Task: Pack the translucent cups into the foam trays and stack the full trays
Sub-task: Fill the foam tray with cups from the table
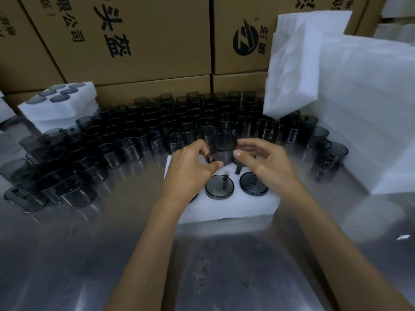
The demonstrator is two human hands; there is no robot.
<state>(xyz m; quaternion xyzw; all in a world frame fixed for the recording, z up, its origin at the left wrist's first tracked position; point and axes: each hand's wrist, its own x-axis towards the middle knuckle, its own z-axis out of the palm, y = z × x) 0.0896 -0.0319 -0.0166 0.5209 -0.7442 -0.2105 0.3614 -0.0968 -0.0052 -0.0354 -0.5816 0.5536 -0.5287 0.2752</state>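
A white foam tray point(226, 206) lies on the metal table in front of me. Two smoky translucent cups sit in its near holes, one in the middle point(219, 186) and one to the right point(253, 183). Above the tray's far row I hold another translucent cup point(223, 148) between both hands. My left hand point(193, 168) grips its left side with thumb and fingers. My right hand point(265, 160) curls round its right side. My left hand hides the tray's left holes.
Several loose smoky cups point(139, 135) crowd the table in an arc behind and left of the tray. A filled foam tray point(58, 106) sits at the far left. Tall stacks of white foam point(363, 104) rise at the right. Cardboard boxes point(139, 37) wall the back.
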